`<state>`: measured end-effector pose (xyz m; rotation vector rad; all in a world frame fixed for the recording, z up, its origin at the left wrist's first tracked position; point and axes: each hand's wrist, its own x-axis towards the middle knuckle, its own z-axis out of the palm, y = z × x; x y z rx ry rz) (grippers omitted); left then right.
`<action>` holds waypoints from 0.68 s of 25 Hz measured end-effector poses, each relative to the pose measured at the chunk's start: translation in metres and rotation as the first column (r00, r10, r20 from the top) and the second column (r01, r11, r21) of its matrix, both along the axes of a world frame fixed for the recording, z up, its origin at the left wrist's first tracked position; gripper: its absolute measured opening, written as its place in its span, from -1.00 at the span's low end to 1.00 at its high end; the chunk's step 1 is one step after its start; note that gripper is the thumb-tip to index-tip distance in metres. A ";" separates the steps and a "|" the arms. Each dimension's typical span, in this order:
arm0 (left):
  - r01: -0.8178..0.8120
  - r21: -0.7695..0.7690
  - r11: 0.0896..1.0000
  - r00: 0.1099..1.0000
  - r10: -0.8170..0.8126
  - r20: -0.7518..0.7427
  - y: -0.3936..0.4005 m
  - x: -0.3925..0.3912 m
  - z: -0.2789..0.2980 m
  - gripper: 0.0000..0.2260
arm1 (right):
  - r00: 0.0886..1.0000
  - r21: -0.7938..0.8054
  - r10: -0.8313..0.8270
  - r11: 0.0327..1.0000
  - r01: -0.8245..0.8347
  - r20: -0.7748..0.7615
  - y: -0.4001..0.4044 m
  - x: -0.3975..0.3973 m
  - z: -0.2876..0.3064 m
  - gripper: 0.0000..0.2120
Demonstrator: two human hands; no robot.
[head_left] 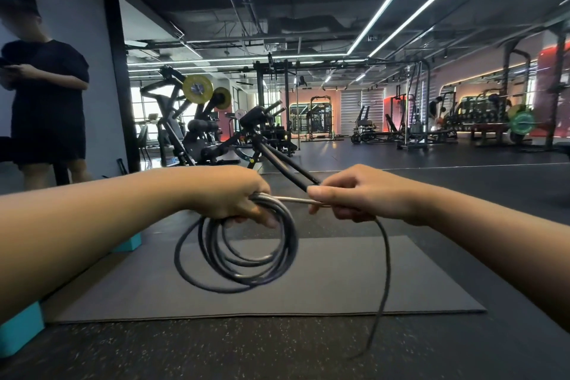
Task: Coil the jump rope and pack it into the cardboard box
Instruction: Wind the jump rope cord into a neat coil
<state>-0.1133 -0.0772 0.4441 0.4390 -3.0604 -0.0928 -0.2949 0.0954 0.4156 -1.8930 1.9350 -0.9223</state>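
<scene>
Long white ceiling strips [401, 6] are lighting the gym evenly, with daylight glaring through the far window [148, 105] and blowing it out. Warm red glow is washing the far wall [549, 71]. The rope [237, 256] hanging below the left hand's fingers [256, 216] is smearing with motion blur, and a glint is showing on the strand just beside them. Wide-angle distortion is bending the ceiling lines and stretching both forearms toward the edges. The bystander [46, 102] at left is looking soft.
</scene>
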 end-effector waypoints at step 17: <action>0.565 0.771 0.293 0.274 0.815 -0.510 0.027 -0.033 -0.054 -0.73 | 0.708 -0.347 0.235 0.938 0.015 0.666 -0.038 0.032 -0.052 -0.28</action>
